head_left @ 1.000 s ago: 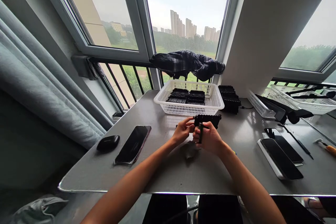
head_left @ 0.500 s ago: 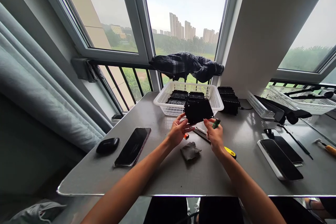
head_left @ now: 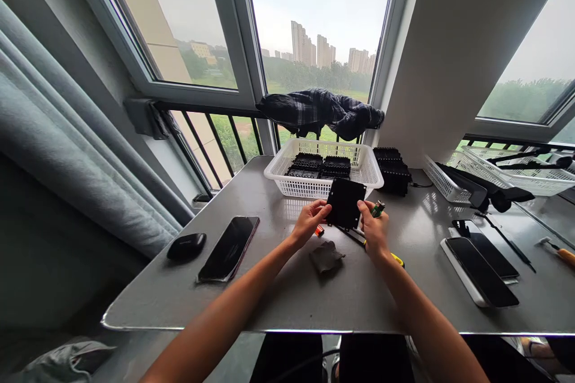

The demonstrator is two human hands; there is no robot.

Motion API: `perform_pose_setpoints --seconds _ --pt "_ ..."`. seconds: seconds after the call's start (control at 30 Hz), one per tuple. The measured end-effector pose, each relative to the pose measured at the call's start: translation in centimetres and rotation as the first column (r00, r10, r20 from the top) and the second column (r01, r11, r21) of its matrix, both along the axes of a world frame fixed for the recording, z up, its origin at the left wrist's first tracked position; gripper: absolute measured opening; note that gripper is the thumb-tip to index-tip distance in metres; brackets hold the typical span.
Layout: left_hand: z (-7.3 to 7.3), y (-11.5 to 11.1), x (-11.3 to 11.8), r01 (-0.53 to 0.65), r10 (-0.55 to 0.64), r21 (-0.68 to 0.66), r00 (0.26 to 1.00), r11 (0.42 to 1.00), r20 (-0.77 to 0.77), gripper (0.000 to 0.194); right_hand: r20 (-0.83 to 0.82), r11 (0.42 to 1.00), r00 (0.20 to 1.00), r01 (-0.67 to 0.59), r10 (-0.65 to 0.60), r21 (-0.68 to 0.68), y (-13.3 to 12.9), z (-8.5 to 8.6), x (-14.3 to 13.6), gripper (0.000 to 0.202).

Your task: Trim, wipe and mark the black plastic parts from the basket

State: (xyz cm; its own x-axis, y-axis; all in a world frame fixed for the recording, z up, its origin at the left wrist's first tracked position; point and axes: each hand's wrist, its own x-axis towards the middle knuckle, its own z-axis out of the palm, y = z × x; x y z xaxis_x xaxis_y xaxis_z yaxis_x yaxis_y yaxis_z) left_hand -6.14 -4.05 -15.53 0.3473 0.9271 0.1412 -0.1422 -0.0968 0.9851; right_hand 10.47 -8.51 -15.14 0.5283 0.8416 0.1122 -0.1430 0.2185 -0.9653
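A flat black panel is held up in front of the white basket. My left hand pinches its left edge and my right hand its right edge. A small green cylinder also sits in my right hand, sticking out by the fingers. Inside the basket lie black ribbed parts. Below the panel on the table are an orange-tipped item, a grey cloth and a yellow-and-black handle, partly hidden by my right wrist.
On the grey table are a phone and a black mouse at left, with phones at right. Black parts are stacked beside the basket. More baskets and an orange-handled tool are further right.
The black panel has turned and now faces me more squarely, slightly lower and to the right. My left hand has shifted its hold to the left edge; my right hand has moved slightly right.
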Motion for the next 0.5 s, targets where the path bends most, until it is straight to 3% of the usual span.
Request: perform_pose_setpoints --seconds 0.1,0.27,0.5 --pt "0.02 0.16 -0.21 -0.005 0.009 0.061 0.998 0.998 -0.069 0.039 0.071 1.0 0.997 0.025 -0.025 0.01 0.04 -0.02 0.03 0.045" --pt "-0.02 0.13 -0.12 -0.015 0.021 0.1 0.998 0.995 -0.058 0.037 0.132 0.999 0.99 0.044 -0.047 0.028 0.24 -0.23 0.15 0.045" --pt "0.2 -0.14 -0.25 -0.03 0.031 0.033 0.999 0.999 -0.034 0.05 0.248 0.999 0.969 -0.009 -0.001 0.041 -0.17 0.49 0.08 0.041"
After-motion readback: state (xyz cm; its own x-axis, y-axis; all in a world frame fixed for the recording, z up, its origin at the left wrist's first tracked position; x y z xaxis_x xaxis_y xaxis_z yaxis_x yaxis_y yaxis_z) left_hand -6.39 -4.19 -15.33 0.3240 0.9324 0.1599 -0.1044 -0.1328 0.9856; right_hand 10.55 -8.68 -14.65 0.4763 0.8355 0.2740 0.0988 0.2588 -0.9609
